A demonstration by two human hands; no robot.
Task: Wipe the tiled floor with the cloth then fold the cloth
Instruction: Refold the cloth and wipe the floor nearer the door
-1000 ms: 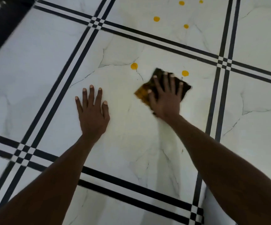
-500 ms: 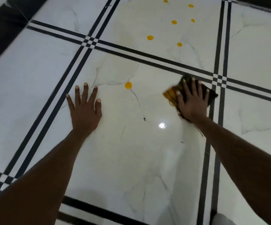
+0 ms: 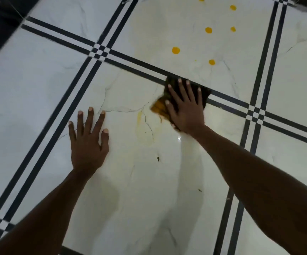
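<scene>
The floor (image 3: 38,85) is white marble-look tile with black double stripes. My right hand (image 3: 186,107) lies flat, fingers spread, pressing a dark cloth (image 3: 205,94) with a yellow-stained corner (image 3: 158,107) onto the floor at the far stripe. My left hand (image 3: 88,138) rests flat on the tile to the left, fingers apart, holding nothing. A faint yellow smear (image 3: 139,118) marks the tile between the hands. Several yellow spots (image 3: 176,50) sit on the tile beyond the cloth.
Small dark specks (image 3: 158,158) lie on the tile near my right forearm. A dark wall base or threshold (image 3: 0,24) runs along the top left corner.
My right hand slid the cloth left from the stripe crossing, over the yellow spot that lay between the hands; that spot is now a faint smear. My left hand stayed planted.
</scene>
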